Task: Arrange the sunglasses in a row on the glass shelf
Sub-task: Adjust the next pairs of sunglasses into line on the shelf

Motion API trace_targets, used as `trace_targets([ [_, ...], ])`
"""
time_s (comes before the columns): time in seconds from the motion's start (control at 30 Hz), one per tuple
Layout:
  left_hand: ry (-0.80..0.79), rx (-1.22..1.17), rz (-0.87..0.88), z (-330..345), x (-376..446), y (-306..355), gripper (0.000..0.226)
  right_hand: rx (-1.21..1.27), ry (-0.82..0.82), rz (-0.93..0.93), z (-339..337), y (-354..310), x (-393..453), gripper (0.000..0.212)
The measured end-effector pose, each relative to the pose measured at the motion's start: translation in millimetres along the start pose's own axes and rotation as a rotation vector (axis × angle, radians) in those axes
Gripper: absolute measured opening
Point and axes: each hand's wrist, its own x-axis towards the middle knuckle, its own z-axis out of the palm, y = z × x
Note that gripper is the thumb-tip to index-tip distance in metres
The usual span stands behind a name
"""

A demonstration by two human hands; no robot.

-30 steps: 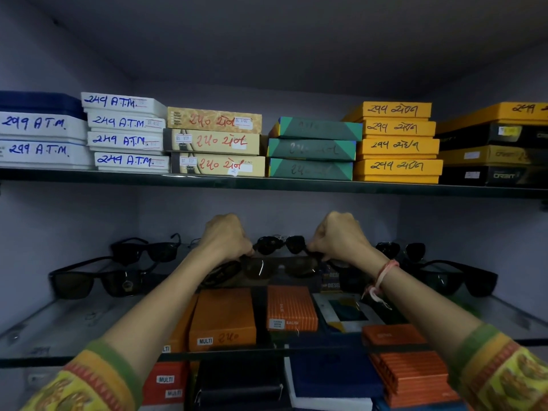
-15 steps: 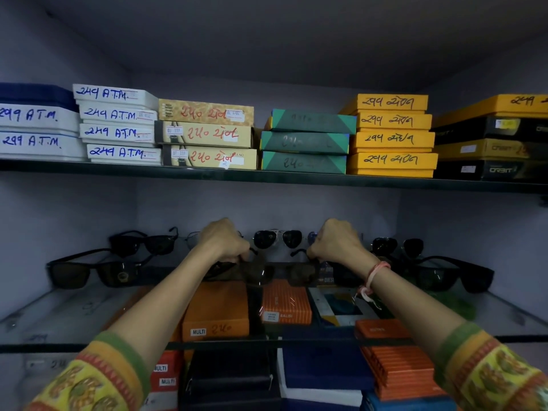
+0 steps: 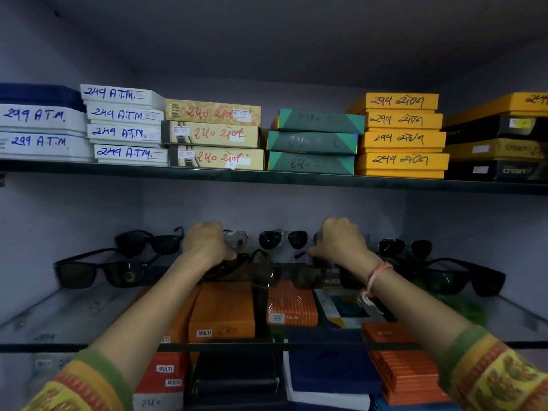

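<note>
Nearest me, patterned yellow-and-green sleeves (image 3: 501, 378) frame both forearms reaching over the clear glass shelf (image 3: 68, 318). My left hand (image 3: 204, 246) and right hand (image 3: 341, 243) each have a closed grip on one end of a dark brown-lensed pair of sunglasses (image 3: 284, 275), held low over the shelf's middle. Beyond sit black aviator sunglasses (image 3: 283, 239) by the back wall. Above, a dark upper shelf (image 3: 267, 176) carries stacked labelled boxes (image 3: 401, 134).
</note>
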Motion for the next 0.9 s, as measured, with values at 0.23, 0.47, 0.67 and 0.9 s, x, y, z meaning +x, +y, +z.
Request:
trace_targets([
  [0.23, 0.015, 0.138, 0.032, 6.2, -8.7, -29.3, 0.029, 0.145, 0.074, -0.122, 1.1, -35.4, -8.5, 0.020],
  [0.47, 0.149, -0.030, 0.169, -23.9, -14.0, -58.1, 0.026, 0.423, -0.004, -0.323, 12.6, -82.0, -4.7, 0.021],
  [0.67, 0.164, -0.112, 0.232, -30.3, -17.9, -64.9, 0.024, 0.468, -0.173, -0.290, 20.2, -105.8, -2.1, 0.028],
  [0.9, 0.280, 0.008, 0.110, -34.1, -18.6, -73.7, 0.032, 0.289, 0.017, -0.301, 15.5, -113.3, -1.1, 0.028],
])
